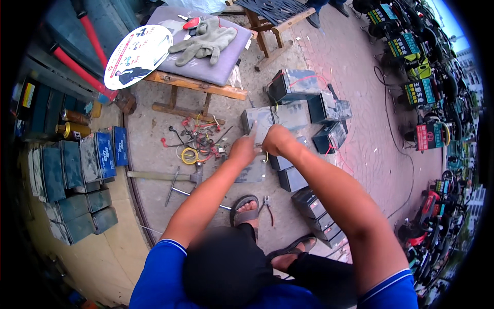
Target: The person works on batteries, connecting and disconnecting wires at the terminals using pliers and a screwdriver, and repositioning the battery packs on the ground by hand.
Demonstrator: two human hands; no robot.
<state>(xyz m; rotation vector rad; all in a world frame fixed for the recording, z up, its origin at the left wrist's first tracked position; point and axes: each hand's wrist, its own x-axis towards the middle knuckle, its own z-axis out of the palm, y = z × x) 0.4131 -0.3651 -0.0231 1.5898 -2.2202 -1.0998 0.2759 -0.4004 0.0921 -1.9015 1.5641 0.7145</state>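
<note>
Both hands are close together over a group of grey batteries on the ground. My left hand (243, 150) has its index finger stretched along a grey battery (258, 119), the other fingers curled. Just to its right, my right hand (278, 140) is closed in a fist, knuckles up. Whatever the two hands pinch between them is hidden. A short yellow wire (266, 157) shows below the right hand. Beneath the left wrist is another flat grey battery (250, 172). More batteries with red wires (298, 82) stand beyond and to the right.
Left of my hands lie tangled wires (198, 139), a hammer (159, 175) and a T-handled wrench (172, 186). Pliers (267, 208) lie by my foot. A padded stool (221, 72) bears grey gloves (203, 44) and a round fan (139, 56). Stacked batteries (72, 165) stand left; parked scooters (411, 67) line the right.
</note>
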